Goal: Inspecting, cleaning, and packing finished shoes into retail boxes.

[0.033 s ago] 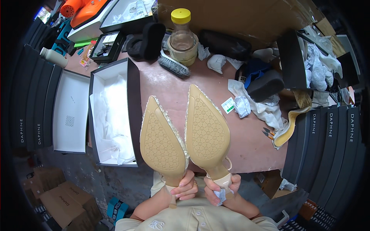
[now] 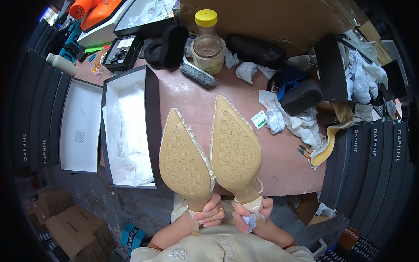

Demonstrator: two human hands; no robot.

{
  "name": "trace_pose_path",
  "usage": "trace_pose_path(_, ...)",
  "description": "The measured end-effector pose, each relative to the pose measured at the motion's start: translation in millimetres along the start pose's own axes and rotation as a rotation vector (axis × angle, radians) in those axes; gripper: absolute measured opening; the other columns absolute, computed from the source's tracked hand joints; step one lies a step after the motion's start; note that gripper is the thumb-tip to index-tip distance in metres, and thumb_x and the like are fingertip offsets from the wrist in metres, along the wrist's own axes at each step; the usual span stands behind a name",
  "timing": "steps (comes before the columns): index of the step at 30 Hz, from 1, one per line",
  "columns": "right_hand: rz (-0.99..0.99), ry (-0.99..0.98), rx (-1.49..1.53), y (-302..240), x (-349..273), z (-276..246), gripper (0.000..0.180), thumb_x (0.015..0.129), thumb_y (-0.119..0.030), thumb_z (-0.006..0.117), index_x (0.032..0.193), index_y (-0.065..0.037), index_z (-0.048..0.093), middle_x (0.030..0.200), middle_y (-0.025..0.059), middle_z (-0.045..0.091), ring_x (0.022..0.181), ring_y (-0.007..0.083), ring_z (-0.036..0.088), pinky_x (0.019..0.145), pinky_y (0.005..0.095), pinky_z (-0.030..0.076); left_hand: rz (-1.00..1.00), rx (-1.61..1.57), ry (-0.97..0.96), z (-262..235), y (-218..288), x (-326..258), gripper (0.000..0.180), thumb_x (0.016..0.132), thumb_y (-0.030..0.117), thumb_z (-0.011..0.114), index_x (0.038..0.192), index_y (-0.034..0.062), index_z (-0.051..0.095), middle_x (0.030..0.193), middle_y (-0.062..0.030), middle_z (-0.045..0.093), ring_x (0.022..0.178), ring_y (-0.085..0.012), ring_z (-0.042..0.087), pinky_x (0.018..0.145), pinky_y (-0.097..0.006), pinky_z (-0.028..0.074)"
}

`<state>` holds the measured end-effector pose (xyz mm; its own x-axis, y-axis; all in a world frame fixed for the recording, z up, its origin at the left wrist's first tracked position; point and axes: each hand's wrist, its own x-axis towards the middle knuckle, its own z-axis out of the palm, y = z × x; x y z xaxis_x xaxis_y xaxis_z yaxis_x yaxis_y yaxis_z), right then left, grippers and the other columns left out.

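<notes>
Two beige pointed-toe heeled shoes are held up with their soles facing me and their toes pointing away. My left hand (image 2: 210, 211) is closed round the heel end of the left shoe (image 2: 185, 161). My right hand (image 2: 252, 215) grips the heel end of the right shoe (image 2: 235, 148), with a small pale crumpled scrap (image 2: 250, 222) by the fingers. Pale, rough-textured uppers show along the sole edges, and the patterned soles nearly touch. Left of the shoes, an open shoebox (image 2: 152, 131) holds white tissue paper (image 2: 126, 131).
A box lid (image 2: 78, 131) lies left of the shoebox. Behind are a grey-bristled brush (image 2: 197, 75) and a yellow-lidded jar (image 2: 207, 41). Crumpled paper (image 2: 274, 121), a small tag (image 2: 259, 119) and a yellow insole (image 2: 325, 150) lie right. Stacked dark boxes (image 2: 375, 174) flank the pink table (image 2: 288, 174).
</notes>
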<state>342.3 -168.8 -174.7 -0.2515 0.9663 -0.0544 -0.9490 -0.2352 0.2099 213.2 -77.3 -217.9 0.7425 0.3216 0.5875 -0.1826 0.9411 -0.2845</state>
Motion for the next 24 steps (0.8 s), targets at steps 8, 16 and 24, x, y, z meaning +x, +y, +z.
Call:
trace_pose_path(8, 0.002, -0.009, -0.033, 0, -2, -1, 0.068, 0.078, -0.044, 0.055, 0.12, 0.007, 0.037, 0.077, 0.0096, 0.045, 0.057, 0.0277, 0.054, 0.045, 0.0364, 0.047, 0.01, -0.027, 0.076, 7, -3, -3, 0.024, 0.098, 0.028, 0.042, 0.09, 0.0069, 0.05, 0.061, -0.002, 0.063, 0.065, -0.0141, 0.054, 0.056, -0.027, 0.048)
trace_pose_path(16, -0.056, 0.0, -0.025, 1, -2, -4, 0.068, 0.083, -0.05, 0.052, 0.124, 0.002, 0.036, 0.079, 0.0098, 0.045, 0.058, 0.0273, 0.054, 0.045, 0.038, 0.048, 0.094, -0.03, 0.189, 14, -8, -9, 0.027, 0.098, 0.031, 0.039, 0.088, 0.0068, 0.047, 0.058, -0.0026, 0.06, 0.061, -0.0152, 0.051, 0.055, -0.027, 0.047)
trace_pose_path(24, -0.24, 0.217, -0.337, -7, -4, -5, 0.078, 0.085, -0.062, 0.044, 0.126, 0.003, 0.033, 0.089, 0.014, 0.046, 0.06, 0.0256, 0.055, 0.046, 0.0365, 0.049, 0.27, -0.091, 0.504, 31, -9, -13, 0.025, 0.097, 0.03, 0.037, 0.097, 0.007, 0.047, 0.053, -0.0002, 0.049, 0.061, -0.0144, 0.046, 0.054, -0.027, 0.04)
